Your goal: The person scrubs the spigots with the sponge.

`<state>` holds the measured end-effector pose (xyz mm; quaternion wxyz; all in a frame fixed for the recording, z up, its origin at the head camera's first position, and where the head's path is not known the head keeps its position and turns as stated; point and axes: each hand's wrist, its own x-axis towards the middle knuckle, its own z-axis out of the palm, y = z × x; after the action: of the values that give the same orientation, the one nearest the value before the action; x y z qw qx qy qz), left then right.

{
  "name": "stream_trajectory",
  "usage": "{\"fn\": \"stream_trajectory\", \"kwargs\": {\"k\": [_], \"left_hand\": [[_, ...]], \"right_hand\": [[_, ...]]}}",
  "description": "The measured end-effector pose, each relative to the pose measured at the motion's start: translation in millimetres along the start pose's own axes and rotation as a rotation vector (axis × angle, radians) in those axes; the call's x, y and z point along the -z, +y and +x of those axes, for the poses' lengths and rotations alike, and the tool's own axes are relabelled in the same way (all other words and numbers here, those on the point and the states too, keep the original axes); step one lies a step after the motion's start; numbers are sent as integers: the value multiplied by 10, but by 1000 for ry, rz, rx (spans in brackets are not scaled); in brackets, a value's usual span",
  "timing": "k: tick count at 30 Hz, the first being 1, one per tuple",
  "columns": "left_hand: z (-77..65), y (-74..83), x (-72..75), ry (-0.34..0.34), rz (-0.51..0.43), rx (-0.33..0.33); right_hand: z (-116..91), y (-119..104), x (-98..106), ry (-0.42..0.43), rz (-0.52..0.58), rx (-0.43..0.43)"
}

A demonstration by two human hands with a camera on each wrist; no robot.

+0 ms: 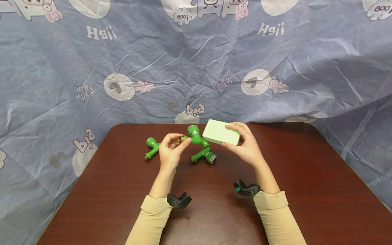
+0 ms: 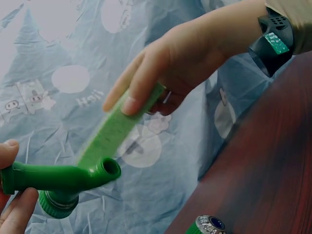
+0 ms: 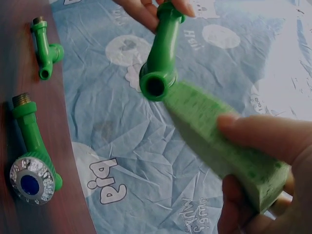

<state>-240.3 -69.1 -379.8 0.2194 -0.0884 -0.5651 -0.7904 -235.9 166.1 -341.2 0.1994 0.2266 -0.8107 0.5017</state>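
Observation:
My left hand [image 1: 169,156] pinches a green tap [image 1: 196,139] by its brass threaded end, holding it up over the table. Its ridged knob points away from me in the head view, and its open spout [image 3: 156,87] faces the camera in the right wrist view. A pale green sponge [image 1: 218,132] is gripped in my right hand [image 1: 248,148], thumb on one side and fingers on the other. One end of the sponge lies right at the tap's body, overlapping it in both wrist views [image 2: 114,129].
Two more green taps lie on the dark red wooden table [image 1: 122,190]: one tap [image 1: 152,148] left of my left hand, another tap [image 1: 203,156] nearer me below the held one, with a silver and blue knob cap [image 3: 31,183]. A printed blue-grey cloth [image 1: 183,68] hangs behind.

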Motion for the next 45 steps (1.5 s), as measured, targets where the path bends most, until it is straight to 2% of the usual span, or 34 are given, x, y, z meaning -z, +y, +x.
{"fn": "stream_trajectory", "kwargs": {"k": [6,12,15,20,27,30,33,38,42,45], "left_hand": [[-2,11,-13,19,-50,-34],[-6,-1,-30,26,-153,-28],[-9,-16,-42,41,-190,-21],[-12,-47,-53,52,-198,-20],[-2,-31,-25,27,-178,-42],[2,-25,-3,16,-114,-14],[2,-14,12,-9,-68,43],[-4,-12,10,-62,-65,128],[-8,-21,13,-90,-42,164],[-6,-31,16,-96,-7,165]], "right_hand": [[14,318,-29,-14,-45,-36],[15,378,-19,-50,-81,-57],[15,373,-38,-84,-73,-52],[14,339,-104,-140,-5,-53],[0,52,-83,-113,69,-76],[-5,-31,-65,-108,68,-81],[-3,-34,-57,-100,76,-87],[4,-14,-50,-83,95,-108],[4,-14,-53,-73,90,-116],[4,-13,-54,-66,90,-106]]}}
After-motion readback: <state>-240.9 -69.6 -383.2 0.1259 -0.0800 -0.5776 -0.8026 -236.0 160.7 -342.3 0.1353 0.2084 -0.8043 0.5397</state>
